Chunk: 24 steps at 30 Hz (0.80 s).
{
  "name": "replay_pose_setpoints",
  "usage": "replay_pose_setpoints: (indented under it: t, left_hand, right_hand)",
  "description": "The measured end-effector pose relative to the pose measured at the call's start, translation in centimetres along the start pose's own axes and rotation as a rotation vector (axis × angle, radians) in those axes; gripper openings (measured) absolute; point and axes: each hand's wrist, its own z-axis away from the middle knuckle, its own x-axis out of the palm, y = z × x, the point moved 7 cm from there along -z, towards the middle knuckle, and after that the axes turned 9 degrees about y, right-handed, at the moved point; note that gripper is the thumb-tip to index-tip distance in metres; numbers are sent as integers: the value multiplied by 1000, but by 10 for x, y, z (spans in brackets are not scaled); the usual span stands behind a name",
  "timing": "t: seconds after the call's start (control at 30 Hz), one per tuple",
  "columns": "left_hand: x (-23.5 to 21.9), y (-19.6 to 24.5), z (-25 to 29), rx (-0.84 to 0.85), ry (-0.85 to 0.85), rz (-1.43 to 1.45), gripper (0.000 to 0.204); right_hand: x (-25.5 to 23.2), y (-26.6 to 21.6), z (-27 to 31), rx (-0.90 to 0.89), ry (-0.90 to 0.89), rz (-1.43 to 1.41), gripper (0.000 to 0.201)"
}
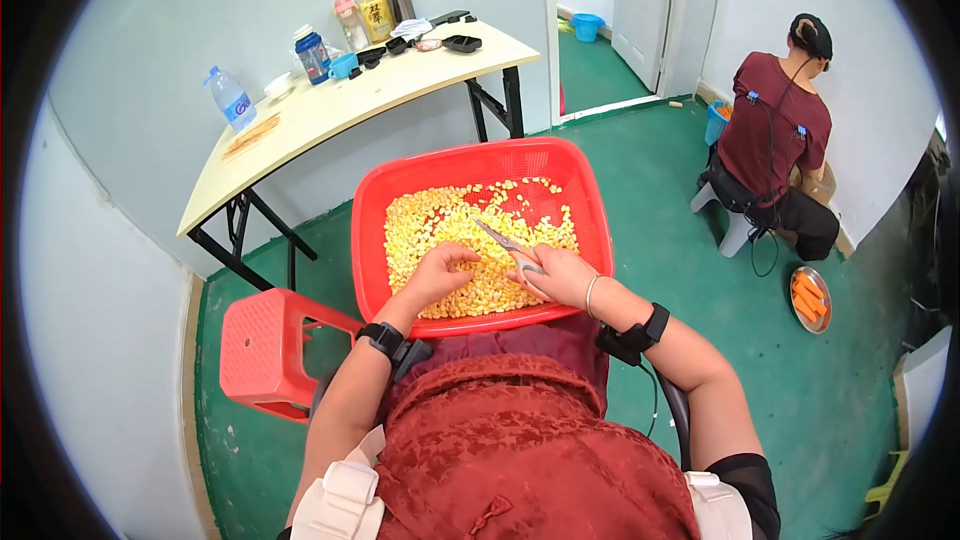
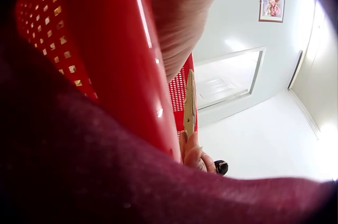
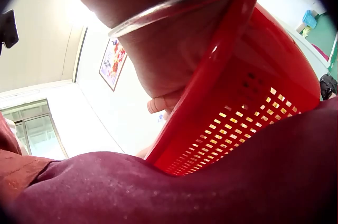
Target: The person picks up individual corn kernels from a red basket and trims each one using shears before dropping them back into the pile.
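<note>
A red plastic basket (image 1: pixel 590 210) with perforated walls rests on the person's lap, holding a spread of yellow corn kernels (image 1: pixel 425 225). Scissors (image 1: pixel 497 237) with pale handles are in the right hand (image 1: pixel 562 276), their blades pointing up and left over the corn. In the left wrist view the scissor blades (image 2: pixel 189 102) stand upright, with fingers around their lower end. Opposite them, the left hand (image 1: pixel 440 275) hovers low over the kernels, its fingers loosely bent with a gap to the thumb. The basket wall (image 3: pixel 237 113) hides most of the right hand in the right wrist view.
A red stool (image 1: pixel 262 350) stands at the left. Behind it, a long table (image 1: pixel 400 80) carries bottles, cups and small black items. At the right another person (image 1: pixel 780 130) sits on a low stool, near a bowl of orange pieces (image 1: pixel 810 300) on the green floor.
</note>
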Motion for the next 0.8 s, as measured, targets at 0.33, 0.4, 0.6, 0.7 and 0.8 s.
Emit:
replay_pose_setpoints:
  t: [0.33,0.4,0.6,0.7,0.8]
  left_hand:
    - [7,27,0,292,-8,-245,16]
    - [7,31,3,321,-15,-270,14]
    - [10,32,-2,365,35,-276,12]
    - [-3,27,2,239,133,-181,11]
    - [-9,12,-1,-91,254,135,12]
  right_hand:
    - [-3,-8,0,29,-44,-100,37]
    - [0,-5,2,54,-34,-112,31]
    - [6,8,-3,-34,53,8,34]
    - [3,0,-1,-13,22,-15,37]
    - [0,0,3,11,-14,-27,44]
